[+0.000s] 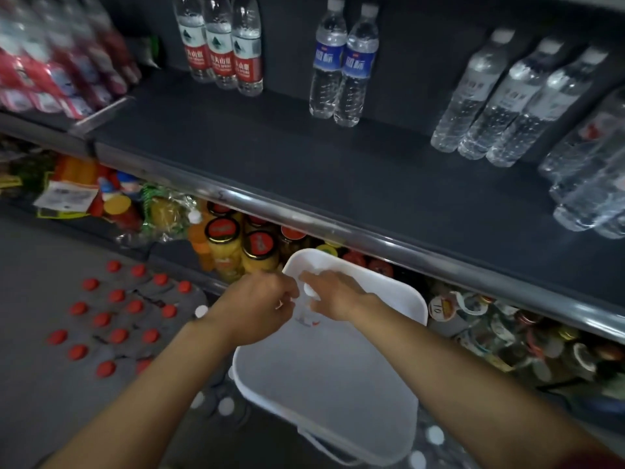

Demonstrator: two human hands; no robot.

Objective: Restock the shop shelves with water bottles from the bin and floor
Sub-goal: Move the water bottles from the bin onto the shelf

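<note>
both hands meet over the white bin [399, 299] at lower centre, left hand [257, 308] and right hand [333, 294] with fingers clamped on a clear water bottle [309, 301]. it's probably heavy and slick, so grabbing the ribbed body seems safest. shelf [270, 147] above has loads of room.

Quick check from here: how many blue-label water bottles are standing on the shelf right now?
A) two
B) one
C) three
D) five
A: two blue-label bottles stand side by side on the shelf, between the three red-label bottles to their left and the row of clear-label bottles to their right.
</note>
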